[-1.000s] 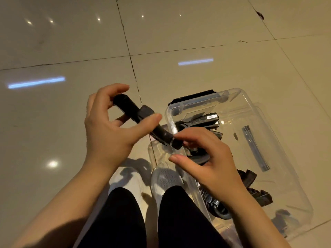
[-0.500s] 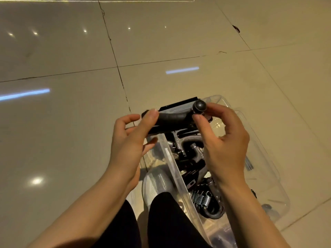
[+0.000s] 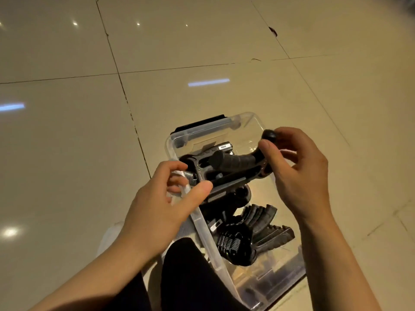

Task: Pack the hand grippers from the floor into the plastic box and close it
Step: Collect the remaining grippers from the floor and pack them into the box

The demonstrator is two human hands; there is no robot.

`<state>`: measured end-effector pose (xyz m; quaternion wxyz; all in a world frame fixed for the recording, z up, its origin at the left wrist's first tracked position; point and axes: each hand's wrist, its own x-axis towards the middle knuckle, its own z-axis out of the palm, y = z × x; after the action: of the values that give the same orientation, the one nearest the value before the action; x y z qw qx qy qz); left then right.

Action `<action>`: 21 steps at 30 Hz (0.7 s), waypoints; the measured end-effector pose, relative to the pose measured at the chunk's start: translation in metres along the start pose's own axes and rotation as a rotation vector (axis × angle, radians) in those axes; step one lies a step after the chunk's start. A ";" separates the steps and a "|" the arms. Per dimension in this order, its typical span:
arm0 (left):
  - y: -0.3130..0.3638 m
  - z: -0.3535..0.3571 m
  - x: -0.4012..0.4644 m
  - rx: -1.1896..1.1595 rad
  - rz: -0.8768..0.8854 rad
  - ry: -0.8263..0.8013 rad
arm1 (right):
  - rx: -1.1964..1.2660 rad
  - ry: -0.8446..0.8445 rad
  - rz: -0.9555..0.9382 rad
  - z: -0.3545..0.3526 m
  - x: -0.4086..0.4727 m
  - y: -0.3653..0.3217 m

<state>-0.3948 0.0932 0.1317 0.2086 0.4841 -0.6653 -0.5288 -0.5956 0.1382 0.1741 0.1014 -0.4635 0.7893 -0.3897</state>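
Head view: both hands, left hand (image 3: 161, 205) and right hand (image 3: 298, 173), pinch one black hand gripper (image 3: 233, 163) over the open plastic box (image 3: 202, 223).

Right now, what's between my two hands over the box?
In the head view, a black hand gripper spans the gap: the right hand pinches its knob end, the left hand holds the spring end, above the clear plastic box.

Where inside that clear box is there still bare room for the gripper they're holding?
The far right corner of the plastic box, behind the held hand gripper, looks bare. The near half is crowded with stacked grippers. Floor left lies open.
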 end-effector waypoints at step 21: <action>-0.052 0.023 0.003 0.829 0.410 -0.213 | -0.387 -0.316 0.342 0.028 -0.017 0.061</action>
<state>-0.3923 0.1040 0.0753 0.0287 0.3285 -0.9196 -0.2133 -0.6114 0.1538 0.1083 0.1969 -0.3896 0.8899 -0.1322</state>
